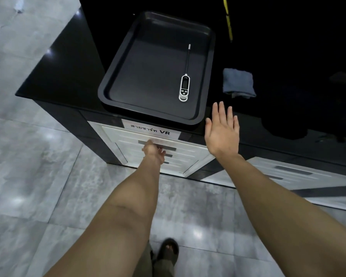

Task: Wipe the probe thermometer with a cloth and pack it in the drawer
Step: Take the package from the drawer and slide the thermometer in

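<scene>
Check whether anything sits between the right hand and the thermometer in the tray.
Nothing visible blocks it. The right hand hovers open off the tray's near right corner; only the low rim lies between it and the thermometer. The cloth lies aside, right.

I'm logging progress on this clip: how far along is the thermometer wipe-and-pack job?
Barely started. Nothing looks done: the probe thermometer lies untouched in the black tray, and the folded cloth sits beside the tray on the counter. In hand: the left hand is at the handle of a drawer that still looks closed, while the right hand hovers open, holding nothing. Left: wiping and packing.
</scene>
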